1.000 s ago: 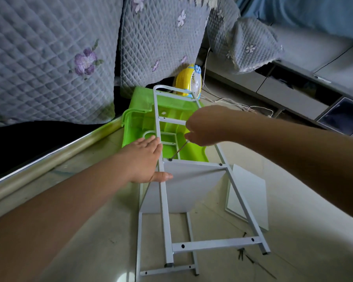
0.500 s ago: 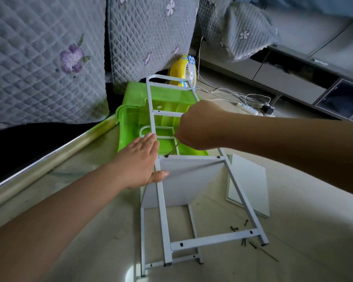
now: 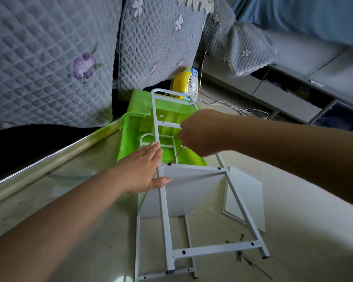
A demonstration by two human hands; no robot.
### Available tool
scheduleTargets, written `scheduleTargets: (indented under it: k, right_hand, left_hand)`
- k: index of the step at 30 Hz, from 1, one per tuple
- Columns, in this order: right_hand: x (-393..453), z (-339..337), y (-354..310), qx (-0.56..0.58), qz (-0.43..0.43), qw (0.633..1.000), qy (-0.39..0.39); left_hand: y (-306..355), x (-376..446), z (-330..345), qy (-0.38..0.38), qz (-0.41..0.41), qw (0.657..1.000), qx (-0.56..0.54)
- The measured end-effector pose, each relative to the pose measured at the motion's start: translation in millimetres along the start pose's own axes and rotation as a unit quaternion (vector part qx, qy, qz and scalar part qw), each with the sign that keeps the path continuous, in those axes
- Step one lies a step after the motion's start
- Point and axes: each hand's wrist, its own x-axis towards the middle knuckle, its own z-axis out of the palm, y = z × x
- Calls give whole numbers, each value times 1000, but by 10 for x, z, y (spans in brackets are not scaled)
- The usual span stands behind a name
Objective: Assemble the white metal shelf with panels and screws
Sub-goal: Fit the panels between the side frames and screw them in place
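Note:
A white metal shelf frame [image 3: 165,212] stands on its side on the floor, two ladder-like sides joined by a white panel [image 3: 189,190]. My left hand [image 3: 143,169] rests with straight fingers against the near upright, thumb on the panel's edge. My right hand [image 3: 200,133] grips a thin metal tool [image 3: 176,156], its tip at a screw [image 3: 169,164] in the crossbar above the panel. A second screw [image 3: 219,168] sits at the crossbar's right end. A loose white panel [image 3: 246,198] lies on the floor to the right.
Several dark screws [image 3: 239,249] lie on the floor by the frame's lower right foot. A green plastic bin [image 3: 135,135] sits behind the frame, with a yellow fan [image 3: 186,84] and white cables [image 3: 243,110] beyond. Quilted grey sofa cushions [image 3: 49,58] rise at the left.
My right hand has shifted slightly on the tool at the same screw. My left hand stays on the upright. The view has shifted a little.

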Motion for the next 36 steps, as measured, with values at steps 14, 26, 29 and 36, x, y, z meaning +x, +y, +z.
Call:
scheduleTargets:
  k: [14, 26, 29, 36]
  right_hand:
    - [154, -41, -124, 127, 165, 977, -45]
    - [-28, 70, -86, 153, 113, 981, -32]
    - [-60, 123, 11, 46, 32, 998, 33]
    - [-41, 108, -18, 25, 25, 999, 31]
  left_hand:
    - [55, -2, 57, 21, -4, 998, -65]
    - [19, -36, 70, 21, -1, 998, -64]
    - [13, -37, 67, 23, -2, 998, -63]
    - [5, -13, 97, 39, 2, 998, -40]
